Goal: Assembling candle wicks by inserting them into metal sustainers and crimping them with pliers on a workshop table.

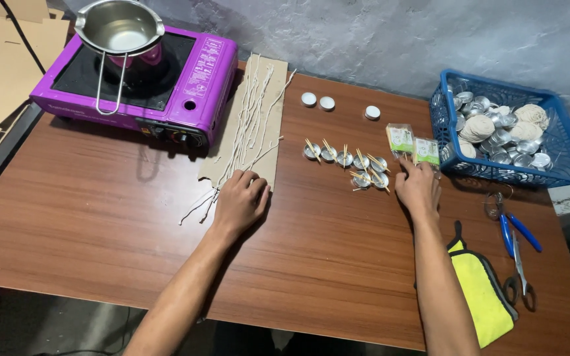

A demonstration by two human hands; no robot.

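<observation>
My left hand (241, 200) rests on the near end of a strip of cardboard (268, 118) covered with several white waxed wicks (249, 112), fingers curled over the wick ends. My right hand (419, 190) lies palm down on the wooden table (100, 217), fingers reaching toward two small green-and-clear packets (413, 146); whether it grips one is unclear. Between the hands stand several small metal cups with wooden sticks laid across them (351, 165). Three white round cups (326, 102) sit farther back.
A purple portable stove (192, 72) with a steel pot (120, 29) stands at the back left. A blue basket (562, 165) of metal cups and twine balls is at the right. Pliers (512, 227), scissors (521, 277) and a yellow pouch (483, 290) lie near my right arm.
</observation>
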